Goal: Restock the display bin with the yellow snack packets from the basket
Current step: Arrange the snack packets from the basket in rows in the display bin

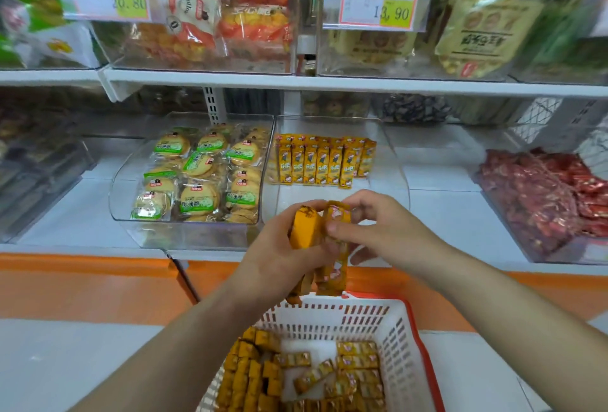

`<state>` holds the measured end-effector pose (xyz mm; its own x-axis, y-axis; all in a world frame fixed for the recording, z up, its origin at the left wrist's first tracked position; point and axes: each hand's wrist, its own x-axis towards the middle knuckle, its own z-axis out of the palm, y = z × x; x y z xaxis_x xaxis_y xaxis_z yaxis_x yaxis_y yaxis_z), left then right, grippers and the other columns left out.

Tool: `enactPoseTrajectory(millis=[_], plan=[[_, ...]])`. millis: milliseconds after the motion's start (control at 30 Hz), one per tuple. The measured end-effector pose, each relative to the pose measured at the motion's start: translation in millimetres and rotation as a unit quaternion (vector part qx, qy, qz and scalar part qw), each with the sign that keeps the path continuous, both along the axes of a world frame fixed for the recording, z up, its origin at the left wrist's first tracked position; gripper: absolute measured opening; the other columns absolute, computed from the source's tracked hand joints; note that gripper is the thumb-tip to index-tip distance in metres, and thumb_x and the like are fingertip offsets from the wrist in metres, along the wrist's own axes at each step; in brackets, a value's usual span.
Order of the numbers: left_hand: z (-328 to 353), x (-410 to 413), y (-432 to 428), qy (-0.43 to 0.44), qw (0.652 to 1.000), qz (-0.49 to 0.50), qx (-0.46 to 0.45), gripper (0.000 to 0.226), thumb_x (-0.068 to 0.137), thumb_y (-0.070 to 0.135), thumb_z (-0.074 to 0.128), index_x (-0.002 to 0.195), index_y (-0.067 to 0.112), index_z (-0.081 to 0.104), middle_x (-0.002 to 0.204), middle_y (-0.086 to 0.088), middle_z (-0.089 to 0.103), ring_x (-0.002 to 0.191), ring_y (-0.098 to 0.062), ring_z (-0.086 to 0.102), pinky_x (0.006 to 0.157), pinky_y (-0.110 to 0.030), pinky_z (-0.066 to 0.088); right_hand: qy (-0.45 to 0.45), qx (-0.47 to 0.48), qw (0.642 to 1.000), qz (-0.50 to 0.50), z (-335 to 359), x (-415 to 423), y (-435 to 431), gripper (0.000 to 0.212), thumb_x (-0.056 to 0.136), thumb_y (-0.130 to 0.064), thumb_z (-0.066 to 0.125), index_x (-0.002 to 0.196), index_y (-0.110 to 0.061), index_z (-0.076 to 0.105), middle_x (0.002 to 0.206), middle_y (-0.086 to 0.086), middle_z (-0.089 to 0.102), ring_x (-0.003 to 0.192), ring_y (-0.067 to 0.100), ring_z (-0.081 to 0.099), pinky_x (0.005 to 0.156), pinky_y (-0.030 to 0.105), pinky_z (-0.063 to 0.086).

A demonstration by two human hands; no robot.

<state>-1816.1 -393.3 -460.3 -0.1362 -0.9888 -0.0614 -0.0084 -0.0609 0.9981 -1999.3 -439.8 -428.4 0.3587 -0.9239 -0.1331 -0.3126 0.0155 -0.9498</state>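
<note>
My left hand [279, 253] grips a bundle of yellow snack packets [329, 266] above the basket's far rim. My right hand [378, 224] pinches the top of the same bundle with thumb and fingers. Below, the white slotted basket [401, 345] with a red rim holds many more yellow packets [296, 378], stacked on the left and loose on the right. The clear display bin [394, 161] straight ahead on the lower shelf has a row of upright yellow packets [322, 161] standing at its back; its front part is bare.
A clear bin of green-labelled biscuit packs [200, 177] stands left of the display bin. A bin of red wrapped snacks [552, 201] is at the right. The upper shelf [329, 82] carries bins with price tags. An orange shelf edge [82, 286] runs below.
</note>
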Motion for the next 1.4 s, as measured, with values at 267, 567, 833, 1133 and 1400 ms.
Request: enactPoseTrajectory(millis=[267, 567, 833, 1133, 1400], plan=[[2.1, 5.8, 0.1, 0.034, 0.999, 0.021, 0.035, 0.050, 0.085, 0.021, 0.080, 0.130, 0.028, 0.059, 0.107, -0.001, 0.078, 0.095, -0.026, 0.077, 0.073, -0.036, 0.062, -0.143, 0.079, 0.986, -0.019, 4.8, -22.6, -8.4, 0.024, 0.085, -0.012, 0.076, 0.106, -0.016, 0.066, 0.086, 0.015, 0.070, 0.068, 0.024, 0.069, 0.063, 0.032, 0.057], [5.7, 13.5, -9.0, 0.042, 0.995, 0.085, 0.037, 0.040, 0.088, 0.020, 0.074, 0.125, 0.029, 0.062, 0.105, -0.009, 0.073, 0.081, -0.015, 0.076, 0.059, -0.026, 0.057, -0.153, 0.087, 0.984, -0.007, 2.1, -18.8, -11.0, 0.020, 0.095, -0.002, 0.053, 0.088, -0.014, 0.067, 0.087, 0.015, 0.067, 0.077, 0.031, 0.073, 0.071, 0.036, 0.061], [6.5, 11.8, -15.5, 0.030, 0.997, 0.075, 0.021, 0.033, 0.091, 0.018, 0.073, 0.122, 0.025, 0.064, 0.077, 0.002, 0.074, 0.065, -0.011, 0.068, 0.053, -0.026, 0.053, 0.054, -0.044, 0.995, 0.070, -7.3, -3.3, -5.5, 0.021, 0.083, -0.040, 0.078, 0.092, -0.029, 0.063, 0.086, -0.007, 0.076, 0.076, 0.009, 0.072, 0.067, 0.027, 0.052], [9.6, 23.2, -24.8, 0.029, 0.997, 0.052, 0.043, 0.054, 0.091, -0.005, 0.065, 0.134, 0.027, 0.057, 0.109, -0.003, 0.076, 0.095, -0.025, 0.070, 0.073, -0.040, 0.054, -0.013, -0.007, 0.996, 0.087, -2.6, -17.2, -20.0, 0.034, 0.086, -0.009, 0.075, 0.110, -0.031, 0.065, 0.100, 0.002, 0.069, 0.082, 0.026, 0.074, 0.068, 0.031, 0.058], [12.5, 22.4, -25.1, -0.064, 0.996, 0.061, -0.005, 0.083, 0.069, 0.033, 0.084, 0.146, 0.025, 0.053, 0.117, 0.001, 0.074, 0.104, -0.019, 0.072, 0.082, -0.038, 0.064, -0.065, -0.014, 0.998, 0.011, -1.9, -31.6, -31.3, 0.043, 0.077, -0.002, 0.079, 0.117, -0.010, 0.063, 0.102, 0.031, 0.067, 0.077, 0.023, 0.067, 0.074, 0.035, 0.056]])
